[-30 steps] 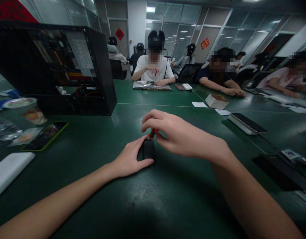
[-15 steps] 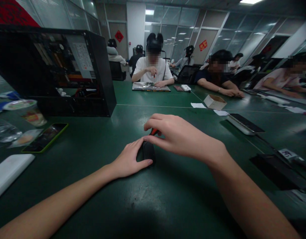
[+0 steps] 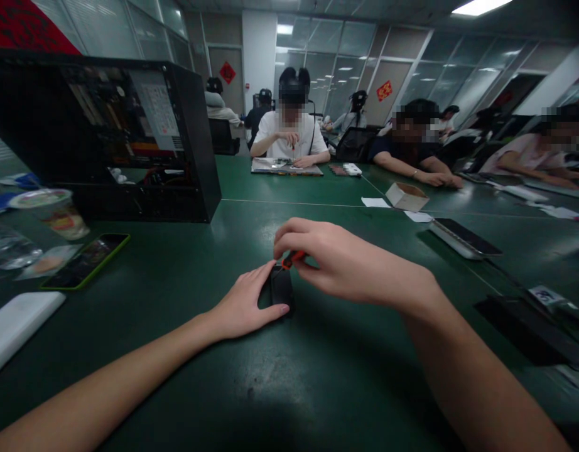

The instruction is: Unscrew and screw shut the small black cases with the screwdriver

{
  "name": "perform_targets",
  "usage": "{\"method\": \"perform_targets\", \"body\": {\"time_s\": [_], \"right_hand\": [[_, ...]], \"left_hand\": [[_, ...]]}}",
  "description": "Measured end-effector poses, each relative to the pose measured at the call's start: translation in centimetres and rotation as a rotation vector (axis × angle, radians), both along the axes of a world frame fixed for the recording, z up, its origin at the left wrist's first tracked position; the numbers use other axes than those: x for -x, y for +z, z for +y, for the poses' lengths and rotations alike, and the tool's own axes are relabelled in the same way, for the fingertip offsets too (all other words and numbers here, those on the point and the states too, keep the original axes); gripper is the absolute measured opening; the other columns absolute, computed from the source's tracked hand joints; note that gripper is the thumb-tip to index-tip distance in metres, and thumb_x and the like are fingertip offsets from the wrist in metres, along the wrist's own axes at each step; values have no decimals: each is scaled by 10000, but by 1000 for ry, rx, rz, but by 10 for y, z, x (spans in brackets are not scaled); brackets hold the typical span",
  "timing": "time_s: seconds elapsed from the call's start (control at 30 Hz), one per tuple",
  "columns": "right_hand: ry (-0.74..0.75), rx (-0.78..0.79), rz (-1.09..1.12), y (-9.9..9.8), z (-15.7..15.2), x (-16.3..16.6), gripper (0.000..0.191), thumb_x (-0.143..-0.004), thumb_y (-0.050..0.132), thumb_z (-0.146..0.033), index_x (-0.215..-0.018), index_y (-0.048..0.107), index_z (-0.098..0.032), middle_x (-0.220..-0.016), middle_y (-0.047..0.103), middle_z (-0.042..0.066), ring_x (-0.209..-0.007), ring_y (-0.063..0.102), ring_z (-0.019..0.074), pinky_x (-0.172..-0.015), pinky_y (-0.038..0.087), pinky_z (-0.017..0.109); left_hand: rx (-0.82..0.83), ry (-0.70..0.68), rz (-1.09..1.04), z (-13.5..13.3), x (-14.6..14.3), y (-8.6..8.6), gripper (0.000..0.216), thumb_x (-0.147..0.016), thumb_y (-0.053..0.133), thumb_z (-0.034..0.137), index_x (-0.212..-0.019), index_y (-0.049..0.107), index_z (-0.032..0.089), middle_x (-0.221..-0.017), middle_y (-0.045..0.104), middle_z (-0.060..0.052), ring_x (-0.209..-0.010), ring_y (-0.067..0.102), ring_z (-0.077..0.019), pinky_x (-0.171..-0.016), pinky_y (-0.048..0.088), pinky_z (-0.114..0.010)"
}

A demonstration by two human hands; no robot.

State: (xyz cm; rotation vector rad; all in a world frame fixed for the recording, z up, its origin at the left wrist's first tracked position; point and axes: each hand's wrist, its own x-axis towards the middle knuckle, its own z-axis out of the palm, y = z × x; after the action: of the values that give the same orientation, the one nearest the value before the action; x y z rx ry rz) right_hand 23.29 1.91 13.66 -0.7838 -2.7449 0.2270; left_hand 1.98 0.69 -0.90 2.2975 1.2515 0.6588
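Note:
A small black oblong block lies on the green tabletop in front of me. My left hand rests on the table and holds the block, fingers along its far left side and thumb at its near end. Over the block's far end, my right hand is closed round a red-and-black screwdriver. Its thin shaft points down and left to the block's far end, close to my left fingertips. Whether the tip touches the block I cannot make out. My right fingers partly hide the handle.
An opened black computer case stands at the left. Near it are a lidded cup, a green-edged phone and a white slab. At the right are another phone and a small open box. Several people sit beyond.
My right hand has turned slightly and its thumb has drawn back, so more of the screwdriver and the block's far end shows. My left hand and the block stay in place.

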Motion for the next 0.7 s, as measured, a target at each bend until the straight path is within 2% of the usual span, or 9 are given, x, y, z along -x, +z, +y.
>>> {"method": "perform_targets", "body": {"time_s": [0.07,0.2,0.37,0.43,0.5,0.57,0.63,0.7], "right_hand": [[-20,9,-35,2,-2,-2,238,-898,557,-59,-1076,677,-162,-1210,641,107,-999,626,196,-814,449,296],[-164,-36,-161,5,-8,-8,142,-963,568,-202,-958,704,-163,-929,705,96,-848,652,213,-721,418,317],[-172,-8,-269,13,-21,-22,144,-945,600,-250,-875,721,-217,-781,700,41,-701,647,185,-629,376,308],[-155,34,-285,16,-28,-28,129,-927,620,-255,-853,723,-231,-756,695,26,-672,643,178,-608,370,307],[-151,54,-302,17,-36,-32,123,-916,626,-245,-849,728,-240,-745,694,18,-652,640,176,-591,364,312],[-160,48,-312,17,-43,-33,128,-914,619,-234,-861,735,-244,-747,697,19,-645,638,178,-581,359,319],[-161,46,-318,17,-48,-33,135,-919,613,-239,-867,737,-243,-748,695,24,-632,631,176,-563,351,322],[-158,51,-324,17,-51,-34,133,-925,611,-258,-871,732,-242,-750,691,28,-622,622,173,-548,344,321]], "left_hand": [[-5,-7,12,0,1,-1,910,-878,666,578,-1596,266,190,-1604,402,-173,-1451,413,-388,-1190,336,-571],[16,-18,17,3,4,-4,921,-877,652,607,-1594,275,170,-1608,384,-198,-1457,398,-389,-1188,328,-582],[31,-18,-103,6,9,-5,903,-822,707,655,-1542,381,218,-1503,504,-168,-1356,504,-361,-1131,413,-538],[-29,-17,-114,6,10,-1,892,-806,704,692,-1514,430,224,-1520,462,-178,-1382,464,-374,-1134,403,-543],[-126,-80,-57,4,11,4,889,-780,717,711,-1492,475,237,-1595,364,-179,-1459,348,-409,-1175,329,-577],[-184,-226,33,2,11,9,866,-791,729,683,-1505,469,268,-1625,345,-155,-1492,292,-418,-1203,260,-600],[-202,-358,114,0,9,13,801,-832,720,632,-1511,462,293,-1566,457,-135,-1463,357,-403,-1196,269,-595],[-244,-375,175,-2,8,15,719,-839,716,621,-1448,544,278,-1435,584,-142,-1385,452,-405,-1156,321,-588]]}}
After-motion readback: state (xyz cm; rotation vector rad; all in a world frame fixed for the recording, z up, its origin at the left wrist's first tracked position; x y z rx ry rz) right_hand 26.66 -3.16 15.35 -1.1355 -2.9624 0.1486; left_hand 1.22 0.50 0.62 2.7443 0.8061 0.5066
